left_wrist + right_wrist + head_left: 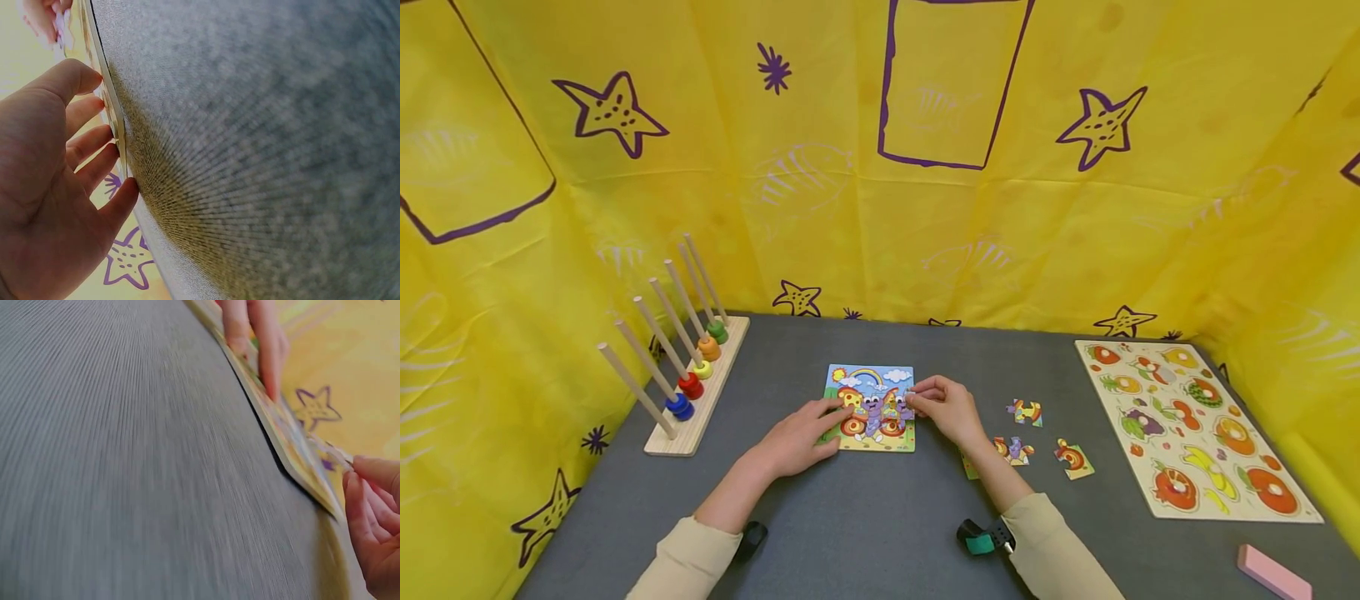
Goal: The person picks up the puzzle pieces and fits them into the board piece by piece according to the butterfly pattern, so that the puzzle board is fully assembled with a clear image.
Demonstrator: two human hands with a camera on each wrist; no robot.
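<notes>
My left hand (801, 433) lies on the left part of the puzzle board (871, 408), fingers straight and spread, pressing flat on it; the board sits on the grey table (865, 525) in front of me, near the middle. My right hand (943, 407) is at the board's right edge, its fingertips pinching a small puzzle piece (908, 406) that is mostly covered by my fingers, so I cannot make out its picture or whether it already sits in the board. In the right wrist view that piece (330, 452) is only a thin blurred sliver just above the board's corner. In the left wrist view the board shows only edge-on, with my fingers (87, 140) against it. Three loose pieces (1025, 412) lie to the right of my right hand; one is partly hidden under my forearm. Farther right is a fruit board (1195, 425), at the left a peg rack (688, 387) with coloured rings, and a pink block (1273, 573) is cut off at the bottom right.
</notes>
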